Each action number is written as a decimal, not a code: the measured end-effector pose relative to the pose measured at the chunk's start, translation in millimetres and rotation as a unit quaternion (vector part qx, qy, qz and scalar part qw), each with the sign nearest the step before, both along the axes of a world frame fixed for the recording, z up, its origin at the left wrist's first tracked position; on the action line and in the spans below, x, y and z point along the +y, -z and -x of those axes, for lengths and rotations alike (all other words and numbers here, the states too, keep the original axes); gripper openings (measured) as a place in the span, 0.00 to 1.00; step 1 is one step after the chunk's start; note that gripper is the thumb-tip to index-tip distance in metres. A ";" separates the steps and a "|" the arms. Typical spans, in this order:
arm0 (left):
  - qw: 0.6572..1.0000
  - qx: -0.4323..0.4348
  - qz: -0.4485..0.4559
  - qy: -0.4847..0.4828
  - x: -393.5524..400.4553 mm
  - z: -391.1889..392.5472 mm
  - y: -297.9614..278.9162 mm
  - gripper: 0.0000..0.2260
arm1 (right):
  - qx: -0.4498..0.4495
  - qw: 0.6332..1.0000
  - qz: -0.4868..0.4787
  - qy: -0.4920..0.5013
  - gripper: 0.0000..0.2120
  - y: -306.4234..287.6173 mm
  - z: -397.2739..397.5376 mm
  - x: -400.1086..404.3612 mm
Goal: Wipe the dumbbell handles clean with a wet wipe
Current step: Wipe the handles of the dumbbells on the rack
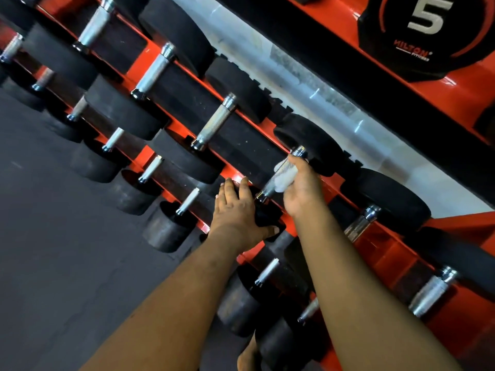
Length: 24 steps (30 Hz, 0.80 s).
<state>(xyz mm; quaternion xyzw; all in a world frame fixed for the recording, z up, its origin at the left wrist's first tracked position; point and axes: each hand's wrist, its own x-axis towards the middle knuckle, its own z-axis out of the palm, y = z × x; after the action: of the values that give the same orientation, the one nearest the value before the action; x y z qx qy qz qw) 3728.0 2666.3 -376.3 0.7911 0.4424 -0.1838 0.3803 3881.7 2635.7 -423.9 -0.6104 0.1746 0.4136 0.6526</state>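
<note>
Two bare forearms reach to the red rack (380, 253). Right hand (302, 188) wraps a white wet wipe (284, 180) around the dumbbell handle (278, 174); left hand (235, 207) grips its near black weight head (267, 212).

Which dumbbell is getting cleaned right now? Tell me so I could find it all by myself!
Find the red rack full of black dumbbells with shiny handles. On its upper row, follow the handles down toward the two hands. The one being cleaned is the handle with a white wipe wrapped on it, gripped by the right hand, while the left hand holds its black end; every other handle is bare.
</note>
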 end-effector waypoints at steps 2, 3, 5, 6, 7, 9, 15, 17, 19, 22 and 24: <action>1.000 0.000 -0.002 0.000 -0.6 0.3 -1.9 0.60 | 0.044 0.999 0.000 -0.028 0.08 -6.8 -3.7 9.5; 1.000 0.001 -0.005 -0.002 -0.1 0.4 -1.7 0.60 | 0.054 0.998 -0.003 -0.042 0.09 -5.6 -4.9 12.3; 1.000 0.003 0.003 0.000 1.0 0.0 0.7 0.60 | 0.042 0.998 -0.014 -0.039 0.07 0.7 -1.8 4.6; 1.000 0.005 0.002 0.002 1.0 0.2 1.7 0.61 | 0.037 0.999 -0.024 -0.031 0.11 3.8 1.1 -2.8; 1.000 0.005 -0.001 0.002 0.7 0.1 2.2 0.61 | 0.038 0.998 -0.042 -0.015 0.16 5.5 4.1 -9.7; 1.000 0.005 -0.001 0.001 0.3 0.1 2.1 0.61 | 0.050 0.996 -0.071 0.014 0.15 4.0 7.5 -14.4; 1.000 0.001 0.002 -0.009 0.6 -1.0 0.6 0.61 | 0.070 0.996 -0.005 -0.056 0.08 5.1 -1.7 7.7; 1.000 0.000 0.005 -0.004 0.0 -0.4 1.1 0.61 | 0.044 0.999 -0.016 -0.010 0.11 8.4 2.0 -3.4; 1.000 -0.001 0.001 -0.007 -0.2 0.0 1.5 0.61 | 0.013 0.999 -0.026 0.025 0.18 8.8 4.9 -8.8; 1.000 0.002 0.003 -0.006 0.7 -0.7 2.7 0.61 | 0.047 0.999 -0.016 0.002 0.11 6.3 -3.2 6.3; 1.000 0.000 0.000 -0.005 -0.4 -0.8 1.3 0.61 | 0.071 0.997 -0.027 -0.034 0.11 7.1 -10.7 13.7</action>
<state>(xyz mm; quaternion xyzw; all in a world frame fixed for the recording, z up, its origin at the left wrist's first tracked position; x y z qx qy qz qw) 3728.8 2665.9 -377.6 0.7888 0.4467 -0.1818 0.3812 3892.5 2649.4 -431.0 -0.5675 0.1886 0.4823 0.6401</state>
